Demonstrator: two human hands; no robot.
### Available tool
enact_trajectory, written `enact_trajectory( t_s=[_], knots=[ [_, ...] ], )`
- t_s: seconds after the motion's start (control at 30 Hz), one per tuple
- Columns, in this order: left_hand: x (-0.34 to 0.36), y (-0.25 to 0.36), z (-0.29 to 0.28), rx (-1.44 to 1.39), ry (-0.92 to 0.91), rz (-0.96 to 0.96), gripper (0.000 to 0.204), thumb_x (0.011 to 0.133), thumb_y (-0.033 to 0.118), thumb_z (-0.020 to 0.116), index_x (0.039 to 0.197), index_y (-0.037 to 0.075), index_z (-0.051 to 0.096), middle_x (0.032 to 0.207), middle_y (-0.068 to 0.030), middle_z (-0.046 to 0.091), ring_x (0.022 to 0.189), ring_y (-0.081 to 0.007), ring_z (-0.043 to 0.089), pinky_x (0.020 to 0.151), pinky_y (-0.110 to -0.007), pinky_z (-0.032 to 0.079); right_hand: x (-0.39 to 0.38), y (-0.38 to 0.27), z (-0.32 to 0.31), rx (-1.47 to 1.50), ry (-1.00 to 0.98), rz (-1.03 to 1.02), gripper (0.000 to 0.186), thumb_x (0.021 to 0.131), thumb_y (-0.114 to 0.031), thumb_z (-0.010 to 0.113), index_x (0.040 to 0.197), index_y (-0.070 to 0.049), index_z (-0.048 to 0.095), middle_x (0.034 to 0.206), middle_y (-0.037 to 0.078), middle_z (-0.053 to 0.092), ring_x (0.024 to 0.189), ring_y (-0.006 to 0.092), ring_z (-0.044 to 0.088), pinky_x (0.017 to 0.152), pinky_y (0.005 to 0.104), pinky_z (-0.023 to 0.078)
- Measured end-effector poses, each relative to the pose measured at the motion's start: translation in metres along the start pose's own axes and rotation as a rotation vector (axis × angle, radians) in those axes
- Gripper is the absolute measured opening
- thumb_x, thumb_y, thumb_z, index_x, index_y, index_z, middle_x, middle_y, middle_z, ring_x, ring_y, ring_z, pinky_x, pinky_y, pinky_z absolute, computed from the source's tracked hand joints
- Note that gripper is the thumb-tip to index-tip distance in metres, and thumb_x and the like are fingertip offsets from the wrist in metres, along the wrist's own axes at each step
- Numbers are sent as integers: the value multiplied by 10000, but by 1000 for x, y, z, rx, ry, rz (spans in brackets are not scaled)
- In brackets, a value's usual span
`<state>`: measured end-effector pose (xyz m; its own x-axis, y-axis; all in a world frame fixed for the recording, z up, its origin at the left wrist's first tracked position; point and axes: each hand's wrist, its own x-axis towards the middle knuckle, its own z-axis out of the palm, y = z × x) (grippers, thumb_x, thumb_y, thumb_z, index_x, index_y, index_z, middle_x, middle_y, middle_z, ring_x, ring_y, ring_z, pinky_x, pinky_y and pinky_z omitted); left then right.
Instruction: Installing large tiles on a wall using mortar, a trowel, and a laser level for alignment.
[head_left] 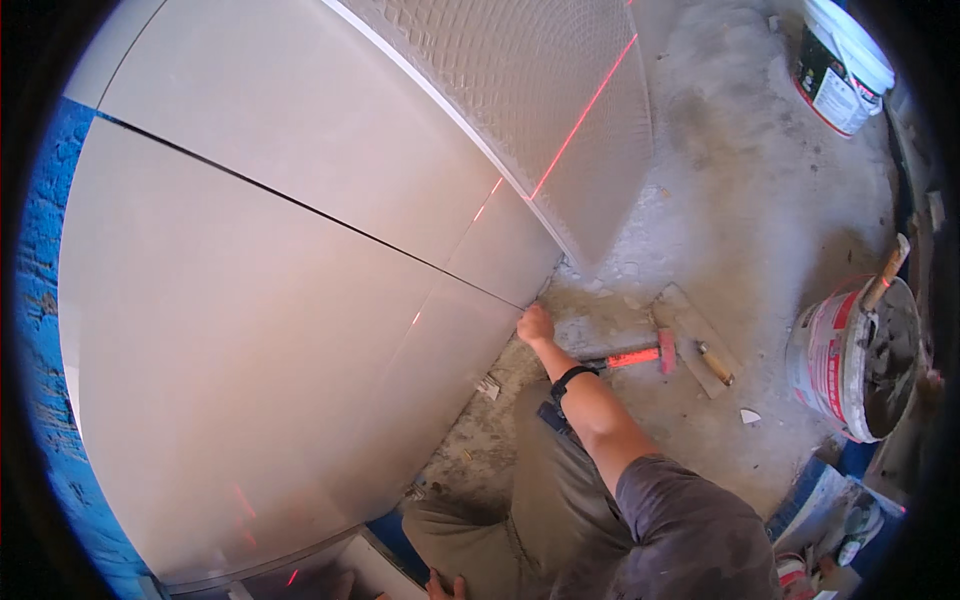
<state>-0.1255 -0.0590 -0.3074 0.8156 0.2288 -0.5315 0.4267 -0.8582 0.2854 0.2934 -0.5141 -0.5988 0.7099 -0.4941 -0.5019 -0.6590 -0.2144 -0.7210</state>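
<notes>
My right hand is closed at the bottom end of the dark joint between two large beige tiles. Whatever its fingers pinch there, if anything, is hidden. One tile fills the left of the view; the other tile lies beyond the joint. At the lower edge, part of my left hand shows beside my leg, its fingers apart and nothing visible in them. Near my right wrist, a hammer with an orange handle lies on the floor. Beside it rests a flat trowel with a wooden grip.
A tilted panel with a ridged grey face stands out past the tiles, crossed by a red laser line. On the right are a bucket of grey mortar with a wooden-handled tool and a white lidded bucket. Blue wall borders the left.
</notes>
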Motion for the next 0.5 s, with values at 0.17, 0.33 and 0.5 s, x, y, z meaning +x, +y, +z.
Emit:
enact_trajectory(
  t_s=[0.17, 0.33, 0.5],
  knots=[
    [-11, -23, 7, 91, 57, -20, 824, 1015, 456, 567, 1561, -83, 266, 1579, -338, 327, 1472, -457, 316, 1217, -468, 266, -20, -13, 18, 46, 129, -230, 221, 854, -191, 628, 952, -13, 716, 1021, 245, 715, 1026, 456, 661, 874, 540, 533],
    [-9, 34, 11, 61, -4, 8, 789, 1019, 425, 555, 1559, -76, 274, 1561, -350, 332, 1446, -480, 329, 1204, -482, 278, 9, 34, -6, 170, 224, -215, 202, 878, -173, 623, 887, -9, 740, 785, 183, 718, 742, 362, 709, 686, 470, 554],
    [-13, 10, 13, 98, 90, 72, 776, 1023, 419, 544, 1558, -76, 277, 1548, -359, 335, 1436, -493, 331, 1208, -486, 270, -14, -1, -10, 446, -137, 76, 253, 856, -256, 652, 920, -38, 762, 869, 204, 744, 844, 368, 731, 782, 458, 564]
  ],
)
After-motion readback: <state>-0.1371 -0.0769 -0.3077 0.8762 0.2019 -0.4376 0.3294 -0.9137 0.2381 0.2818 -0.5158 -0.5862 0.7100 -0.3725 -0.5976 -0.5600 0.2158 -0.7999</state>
